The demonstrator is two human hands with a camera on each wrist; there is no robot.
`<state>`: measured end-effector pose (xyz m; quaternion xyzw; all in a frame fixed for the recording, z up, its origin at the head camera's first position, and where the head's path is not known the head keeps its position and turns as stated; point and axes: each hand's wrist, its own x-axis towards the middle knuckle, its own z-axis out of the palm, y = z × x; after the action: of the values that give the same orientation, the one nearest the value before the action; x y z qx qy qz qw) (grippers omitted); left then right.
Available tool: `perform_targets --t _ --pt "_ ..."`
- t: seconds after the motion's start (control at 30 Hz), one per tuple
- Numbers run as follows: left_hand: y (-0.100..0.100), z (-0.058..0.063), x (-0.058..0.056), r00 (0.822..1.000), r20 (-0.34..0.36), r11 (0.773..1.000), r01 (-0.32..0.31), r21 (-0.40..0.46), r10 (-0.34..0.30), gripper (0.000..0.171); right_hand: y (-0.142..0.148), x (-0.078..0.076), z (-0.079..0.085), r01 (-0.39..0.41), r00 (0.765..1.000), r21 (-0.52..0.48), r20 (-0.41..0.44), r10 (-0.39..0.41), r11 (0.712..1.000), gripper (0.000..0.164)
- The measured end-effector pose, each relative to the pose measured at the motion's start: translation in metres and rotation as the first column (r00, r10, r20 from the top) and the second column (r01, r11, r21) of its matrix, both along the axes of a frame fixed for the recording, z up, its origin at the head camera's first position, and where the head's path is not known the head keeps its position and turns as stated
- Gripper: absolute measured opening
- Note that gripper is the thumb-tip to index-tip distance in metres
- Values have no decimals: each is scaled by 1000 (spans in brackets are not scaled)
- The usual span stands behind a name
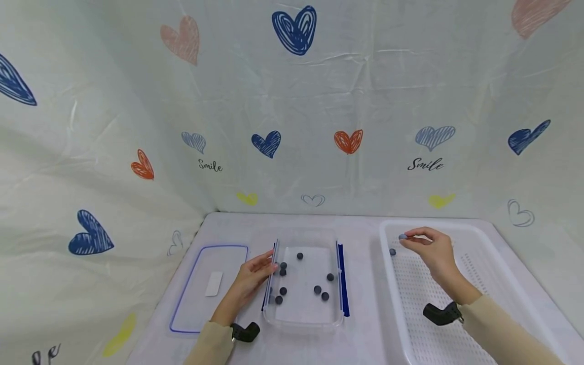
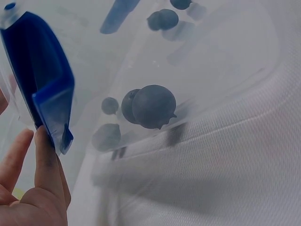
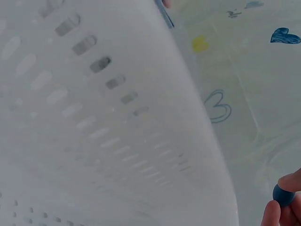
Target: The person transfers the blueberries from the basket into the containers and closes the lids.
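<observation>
Right now, line by line:

Right hand (image 1: 433,249): raised over the far-left corner of the white perforated tray (image 1: 490,243); its grip is narrow, thumb and fingertip pinching one small dark-blue ball (image 1: 402,236).

Pinched ball, wrist view: the ball (image 3: 283,195) shows at the bottom right between fingertips, with the tray's slotted wall to its left.

Second ball: one more dark ball (image 1: 392,252) lies in the tray just below and left of the pinched one, apart from the hand.

Left hand (image 1: 253,278): fingers straight and relaxed, resting against the left blue clasp (image 1: 270,276) of the clear container (image 1: 303,318); it holds nothing.

Clasp, wrist view: the clasp (image 2: 44,77) stands just above the fingertips (image 2: 44,155), touching them.

Container contents: several dark balls (image 1: 319,291) lie scattered on its floor; the wrist view shows one large and close (image 2: 154,106).

Key relation: the container lies to the left of the pinched ball, across a bare strip of table (image 1: 362,263); the right hand is the one carrying, the left hand is nearer the container.

Lid (image 1: 207,284): flat on the table, left of the container.
</observation>
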<state>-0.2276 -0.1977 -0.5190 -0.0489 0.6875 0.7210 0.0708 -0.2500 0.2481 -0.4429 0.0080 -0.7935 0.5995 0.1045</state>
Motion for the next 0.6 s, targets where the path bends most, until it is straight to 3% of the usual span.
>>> perform_targets --t 0.37,0.6 --pt "-1 -1 0 1000 7 1000 -12 -27 13 59 -19 12 12 -86 996 -95 -18 84 992 29" --pt "-1 -1 0 1000 0 1000 2 -29 -2 61 -30 21 17 -176 984 -165 -26 174 970 24"
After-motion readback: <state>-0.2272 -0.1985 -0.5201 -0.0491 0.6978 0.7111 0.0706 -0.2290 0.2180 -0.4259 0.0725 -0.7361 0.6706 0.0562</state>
